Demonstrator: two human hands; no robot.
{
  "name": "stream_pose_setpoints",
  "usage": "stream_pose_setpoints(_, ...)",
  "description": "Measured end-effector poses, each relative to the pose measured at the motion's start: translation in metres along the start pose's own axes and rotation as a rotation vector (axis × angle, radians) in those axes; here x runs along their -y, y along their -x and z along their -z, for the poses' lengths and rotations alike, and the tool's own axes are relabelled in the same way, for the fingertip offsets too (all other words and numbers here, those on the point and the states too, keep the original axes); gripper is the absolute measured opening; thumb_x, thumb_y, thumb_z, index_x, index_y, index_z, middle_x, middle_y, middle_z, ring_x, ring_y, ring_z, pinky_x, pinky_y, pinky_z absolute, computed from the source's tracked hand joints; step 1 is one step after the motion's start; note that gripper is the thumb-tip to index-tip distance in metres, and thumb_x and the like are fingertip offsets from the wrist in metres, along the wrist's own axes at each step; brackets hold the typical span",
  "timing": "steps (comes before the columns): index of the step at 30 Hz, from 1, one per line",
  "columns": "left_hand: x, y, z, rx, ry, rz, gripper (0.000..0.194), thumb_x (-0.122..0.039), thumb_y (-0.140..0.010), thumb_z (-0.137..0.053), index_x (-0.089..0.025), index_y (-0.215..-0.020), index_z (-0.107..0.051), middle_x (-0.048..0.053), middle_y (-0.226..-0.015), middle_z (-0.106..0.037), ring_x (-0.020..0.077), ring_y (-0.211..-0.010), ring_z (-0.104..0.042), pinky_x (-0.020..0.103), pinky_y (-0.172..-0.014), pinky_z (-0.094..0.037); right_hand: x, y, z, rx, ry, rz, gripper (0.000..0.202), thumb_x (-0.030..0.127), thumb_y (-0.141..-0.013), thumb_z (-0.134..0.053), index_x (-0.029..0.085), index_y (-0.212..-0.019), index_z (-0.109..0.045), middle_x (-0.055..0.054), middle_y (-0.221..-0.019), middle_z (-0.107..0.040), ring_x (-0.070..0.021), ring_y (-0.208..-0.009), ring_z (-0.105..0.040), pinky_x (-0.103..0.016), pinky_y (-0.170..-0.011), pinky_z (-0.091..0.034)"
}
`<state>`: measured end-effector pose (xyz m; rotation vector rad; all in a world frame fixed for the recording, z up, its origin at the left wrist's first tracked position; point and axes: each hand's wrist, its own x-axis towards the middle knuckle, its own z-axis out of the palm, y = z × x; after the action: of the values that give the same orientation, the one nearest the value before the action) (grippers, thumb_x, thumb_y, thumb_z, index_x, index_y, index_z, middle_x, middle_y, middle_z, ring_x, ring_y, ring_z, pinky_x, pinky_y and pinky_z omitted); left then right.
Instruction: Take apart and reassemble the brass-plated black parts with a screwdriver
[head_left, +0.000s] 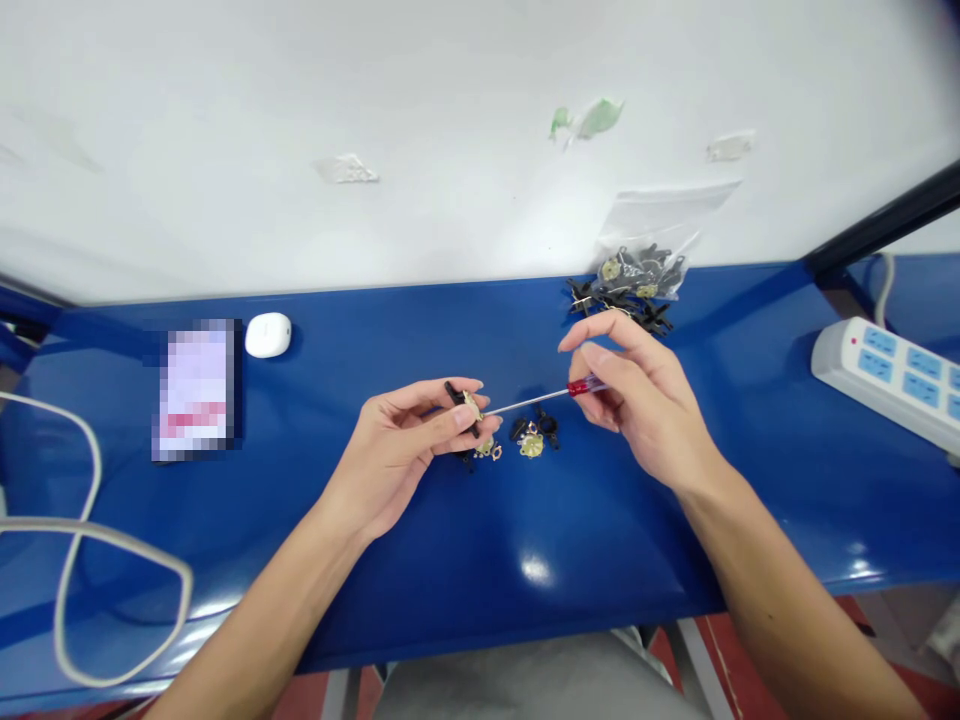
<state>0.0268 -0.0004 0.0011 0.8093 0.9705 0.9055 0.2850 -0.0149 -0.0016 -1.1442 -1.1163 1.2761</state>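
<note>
My left hand (409, 440) pinches a small black part with a brass-coloured disc (472, 404) between thumb and fingers. A screwdriver (525, 401) with a red and clear handle is held in my right hand (630, 395), its forefinger lifted off the handle. The shaft runs leftward, and its tip meets the part in my left hand; whether it sits in a screw is too small to tell. Below the shaft lie a brass-coloured disc (531, 444) and small black pieces (549, 428). More small metal and black bits (486, 450) lie partly hidden under my left fingers.
At the back right, a clear plastic bag (660, 240) of black and brass parts leans on the wall beside loose black parts (622, 305). A power strip (892, 375) is far right. Left are a phone-like device (196, 390), a white case (268, 335) and a looping cable (127, 535).
</note>
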Motion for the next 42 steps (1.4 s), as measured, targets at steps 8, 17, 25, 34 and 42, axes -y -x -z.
stream_pose_setpoints(8,0.001,-0.0012,0.0016,0.009,-0.017,0.004,0.021,-0.026,-0.087,-0.106,-0.019,-0.105,-0.097,0.007,-0.106,-0.088,0.0214,-0.091,-0.089,0.03,-0.091,-0.076,0.0009,-0.002,-0.003,-0.014,-0.017,-0.03,0.025,0.036,-0.101,-0.083,0.027,-0.12,-0.07,0.011,-0.066,-0.045,-0.0087,-0.051,-0.03,-0.024,-0.047,-0.022)
stream_pose_setpoints(17,0.0028,-0.0005,0.0031,0.008,-0.039,0.028,0.024,-0.025,-0.085,-0.107,-0.018,-0.106,-0.097,0.009,-0.106,-0.089,0.0232,-0.092,-0.087,0.032,-0.087,-0.075,-0.0004,-0.0008,-0.0014,0.008,0.006,-0.057,0.029,0.053,-0.11,-0.077,0.025,-0.117,-0.074,0.01,-0.055,-0.044,-0.0095,-0.046,-0.032,-0.024,-0.045,-0.023)
stream_pose_setpoints(25,0.001,-0.0018,0.0048,0.013,-0.002,0.019,0.02,-0.024,-0.087,-0.107,-0.019,-0.104,-0.097,0.006,-0.106,-0.088,0.0196,-0.092,-0.087,0.028,-0.088,-0.074,-0.001,-0.0004,-0.0009,0.026,-0.062,-0.038,0.023,0.029,-0.098,-0.08,0.028,-0.117,-0.068,0.007,-0.08,-0.058,-0.0088,-0.055,-0.04,-0.022,-0.046,-0.031)
stream_pose_setpoints(34,0.0006,-0.0013,0.0036,0.008,0.013,0.038,0.023,-0.023,-0.085,-0.107,-0.017,-0.106,-0.097,0.008,-0.1,-0.088,0.0207,-0.089,-0.086,0.03,-0.085,-0.072,-0.0011,-0.0004,-0.0024,0.019,-0.041,-0.056,0.021,0.032,-0.103,-0.081,0.026,-0.119,-0.07,0.01,-0.066,-0.054,-0.0084,-0.05,-0.039,-0.02,-0.044,-0.03)
stream_pose_setpoints(42,0.0019,-0.003,0.0047,0.029,0.011,0.046,0.023,-0.024,-0.085,-0.107,-0.017,-0.105,-0.097,0.007,-0.102,-0.087,0.0198,-0.089,-0.085,0.029,-0.086,-0.072,0.0005,0.0006,-0.0013,0.037,-0.022,-0.1,0.019,0.042,-0.109,-0.077,0.025,-0.116,-0.073,0.009,-0.056,-0.053,-0.0081,-0.043,-0.038,-0.02,-0.039,-0.022)
